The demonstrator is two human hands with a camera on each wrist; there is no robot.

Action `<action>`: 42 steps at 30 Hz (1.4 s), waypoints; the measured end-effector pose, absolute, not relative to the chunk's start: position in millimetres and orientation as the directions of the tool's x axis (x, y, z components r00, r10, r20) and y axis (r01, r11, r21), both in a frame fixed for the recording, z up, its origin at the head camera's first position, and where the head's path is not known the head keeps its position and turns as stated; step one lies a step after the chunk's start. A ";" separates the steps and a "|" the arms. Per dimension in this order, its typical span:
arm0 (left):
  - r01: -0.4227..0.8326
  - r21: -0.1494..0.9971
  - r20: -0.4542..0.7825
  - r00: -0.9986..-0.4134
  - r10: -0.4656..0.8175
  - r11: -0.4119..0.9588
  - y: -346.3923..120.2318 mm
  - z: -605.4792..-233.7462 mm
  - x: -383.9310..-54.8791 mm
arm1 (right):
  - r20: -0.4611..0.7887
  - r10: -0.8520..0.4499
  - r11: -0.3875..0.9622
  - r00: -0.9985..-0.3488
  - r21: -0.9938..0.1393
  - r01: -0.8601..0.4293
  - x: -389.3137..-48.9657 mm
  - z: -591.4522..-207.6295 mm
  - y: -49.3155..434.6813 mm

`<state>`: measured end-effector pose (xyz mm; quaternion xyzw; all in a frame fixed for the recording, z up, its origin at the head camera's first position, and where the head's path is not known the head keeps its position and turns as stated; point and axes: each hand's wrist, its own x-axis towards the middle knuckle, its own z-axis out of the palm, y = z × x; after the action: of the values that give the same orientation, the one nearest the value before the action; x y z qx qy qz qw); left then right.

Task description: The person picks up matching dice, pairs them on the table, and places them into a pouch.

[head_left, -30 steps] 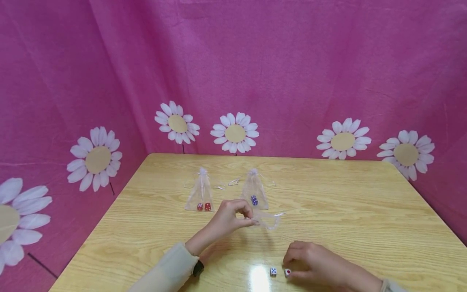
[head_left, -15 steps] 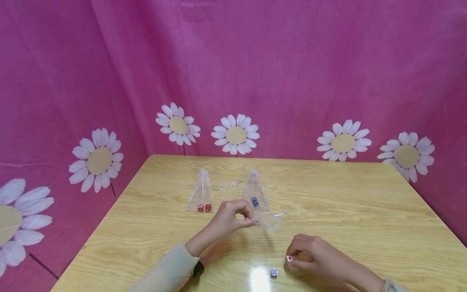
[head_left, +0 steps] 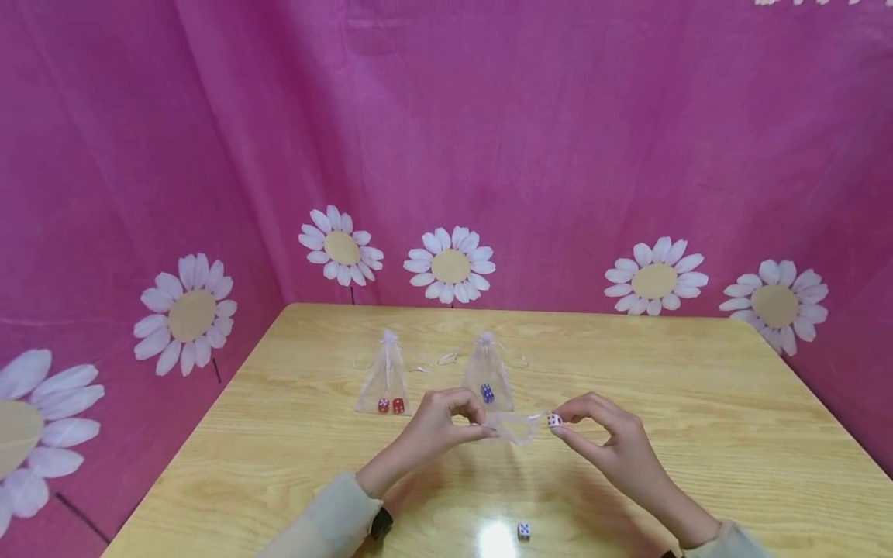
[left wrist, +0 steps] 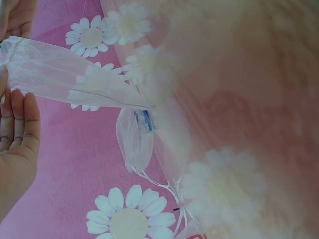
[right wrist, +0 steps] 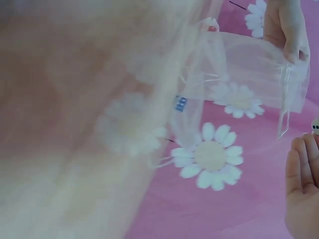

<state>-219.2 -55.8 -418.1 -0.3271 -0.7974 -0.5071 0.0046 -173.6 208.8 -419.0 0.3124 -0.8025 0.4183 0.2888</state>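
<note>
My left hand (head_left: 443, 422) pinches the edge of a sheer white organza drawstring bag (head_left: 512, 427) between thumb and fingers, above the table's middle. In the left wrist view the bag (left wrist: 70, 74) hangs spread out. My right hand (head_left: 617, 442) pinches a white die (head_left: 554, 420) with thumb and forefinger, close to the bag's right end. At the right edge of the right wrist view, only part of that die (right wrist: 315, 126) shows. Another white die (head_left: 524, 532), with dark pips, lies on the table near the front.
Behind the hands, two tied sheer bags lie on the wooden table (head_left: 698, 387). The left bag (head_left: 387, 376) contains red dice (head_left: 398, 405); the right bag (head_left: 481, 364) contains blue dice (head_left: 487, 393). A pink flowered cloth (head_left: 544, 155) hangs behind.
My right hand has lifted one white die off the table and carried it forward, up to the bag. My left hand keeps its pinch on the bag, nearly still.
</note>
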 end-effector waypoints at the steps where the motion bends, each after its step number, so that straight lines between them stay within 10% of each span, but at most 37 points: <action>1: 0.524 0.807 0.337 -0.788 0.515 0.274 -55.6 -418.7 -218.6 | 0.759 -0.278 0.442 -0.589 -0.443 -0.780 -174.4 -418.5 205.9; 7: 0.530 0.803 0.346 -0.787 0.511 0.273 -54.7 -419.2 -214.7 | 0.848 -0.391 0.393 -0.359 -0.199 -0.898 -178.2 -416.7 190.0; 12: 0.532 0.805 0.347 -0.782 0.517 0.264 -55.0 -421.9 -213.0 | 0.838 -0.442 0.417 -0.320 -0.124 -0.900 -178.1 -417.2 184.7; 27: 0.557 0.790 0.359 -0.759 0.543 0.256 -55.0 -421.7 -213.9 | 0.779 -0.475 0.494 -0.410 -0.149 -0.857 -178.6 -420.5 185.2; 42: 0.556 0.775 0.361 -0.780 0.510 0.300 -62.8 -418.7 -220.6 | 0.679 -0.309 0.458 -0.666 -0.508 -0.730 -173.0 -424.3 187.3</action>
<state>-220.6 -62.8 -418.7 -0.3306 -0.8060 -0.4905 0.0230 -173.0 187.3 -424.3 0.3189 -0.8144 0.4118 0.2559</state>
